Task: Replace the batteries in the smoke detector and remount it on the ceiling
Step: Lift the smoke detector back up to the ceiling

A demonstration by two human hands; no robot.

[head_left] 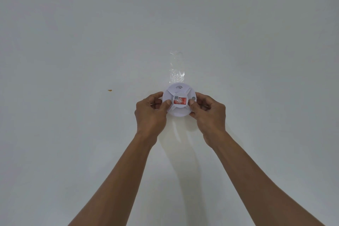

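A round white smoke detector (pixel 178 90) with a red label at its centre sits flat against the white ceiling (pixel 91 42). My left hand (pixel 151 112) grips its left rim, thumb lying on the face beside the label. My right hand (pixel 209 114) grips the right rim, thumb pressing near the label's lower right corner. Both arms reach up from the bottom of the view. The detector's back and its mount are hidden.
A strip of clear tape (pixel 176 69) is stuck to the ceiling just above the detector. A small orange mark (pixel 109 90) shows on the ceiling to the left. The rest is plain white surface.
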